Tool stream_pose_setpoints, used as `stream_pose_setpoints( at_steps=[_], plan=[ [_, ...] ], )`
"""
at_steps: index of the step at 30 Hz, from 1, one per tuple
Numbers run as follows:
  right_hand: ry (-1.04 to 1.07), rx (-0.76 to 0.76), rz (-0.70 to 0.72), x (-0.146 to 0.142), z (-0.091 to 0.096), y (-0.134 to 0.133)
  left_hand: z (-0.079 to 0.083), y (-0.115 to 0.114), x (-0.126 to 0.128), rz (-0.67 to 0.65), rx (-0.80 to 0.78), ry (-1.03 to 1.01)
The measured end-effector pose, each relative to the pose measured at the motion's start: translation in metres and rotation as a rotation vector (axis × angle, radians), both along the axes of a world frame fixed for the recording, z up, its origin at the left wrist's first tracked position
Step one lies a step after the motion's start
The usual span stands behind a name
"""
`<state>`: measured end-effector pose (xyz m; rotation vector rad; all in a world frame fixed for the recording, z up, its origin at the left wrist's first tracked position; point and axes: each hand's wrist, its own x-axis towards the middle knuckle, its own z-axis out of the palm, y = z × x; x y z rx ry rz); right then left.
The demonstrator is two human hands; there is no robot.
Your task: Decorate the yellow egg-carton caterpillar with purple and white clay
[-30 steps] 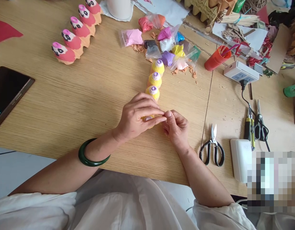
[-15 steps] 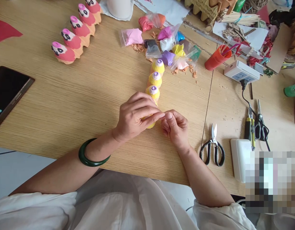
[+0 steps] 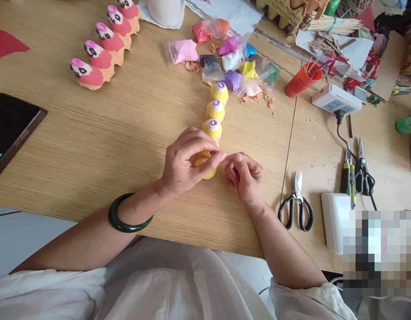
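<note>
A row of yellow egg-carton cups, topped with white and small purple rings, stands on the table in front of me. My left hand hovers over the near end of that row and hides part of it. Its thumb and fingertips are pinched together. Close beside it on the right, my right hand is curled, thumb pressed on the index finger. The fingertips of both hands almost meet. Whatever lies between them is too small or too hidden to make out.
At the upper left is a red egg-carton row with painted eyes. Bags of coloured clay lie beyond the yellow row. Black-handled scissors, a white box, a power strip and a red cup are rightward; a phone lies left.
My left fingers have drawn from lying stretched out into an arched pinch, uncovering more of the nearest yellow cups. My right hand has barely moved.
</note>
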<state>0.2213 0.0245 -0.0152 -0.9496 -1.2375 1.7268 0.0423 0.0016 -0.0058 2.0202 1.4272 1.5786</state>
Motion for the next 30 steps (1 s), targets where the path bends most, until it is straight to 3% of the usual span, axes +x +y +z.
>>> stream_pose_setpoints(
  at_steps=[10, 17, 25, 30],
  plan=[
    [0.022, -0.007, 0.045, -0.0007, 0.0009, -0.0004, -0.0024, 0.0028, -0.002, -0.064, 0.051, 0.113],
    [0.019, 0.008, -0.03, 0.0006, 0.0011, 0.0004, -0.0034, 0.0031, -0.0011, -0.13, 0.054, 0.086],
    [0.061, -0.014, 0.015, -0.0009, 0.004, 0.0005, -0.0022, 0.003, 0.0007, -0.124, 0.052, 0.004],
    [0.031, -0.031, 0.023, -0.0012, 0.0031, 0.0001, 0.0019, 0.0011, -0.0023, -0.089, 0.066, 0.095]
  ],
)
